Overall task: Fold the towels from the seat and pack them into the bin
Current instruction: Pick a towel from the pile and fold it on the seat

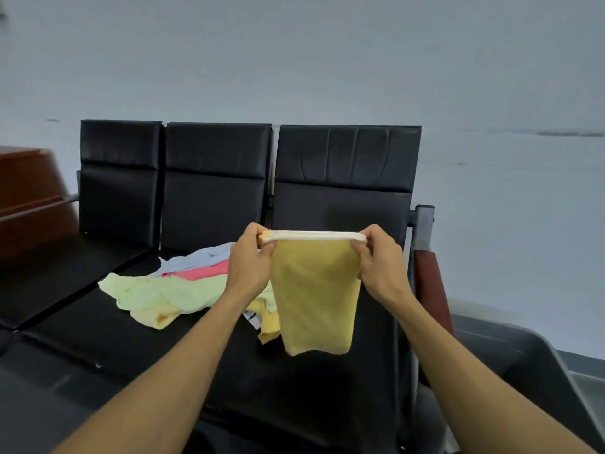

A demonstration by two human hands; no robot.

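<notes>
On the black bench (137, 326), left of centre, lies a loose pile of towels (170, 290). Next, the left hand (250, 263) and right hand (381, 262) pinch the yellow towel (314, 296) by its top corners, hanging above the seat. Far right sits the grey bin (537, 362).

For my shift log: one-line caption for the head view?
Both hands, left hand and right hand, hold a yellow towel above the seat.

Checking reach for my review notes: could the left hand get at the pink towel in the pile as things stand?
Probably not yet: the left hand pinches the yellow towel, as does the right hand. The pink towel lies close behind, partly covered.
</notes>
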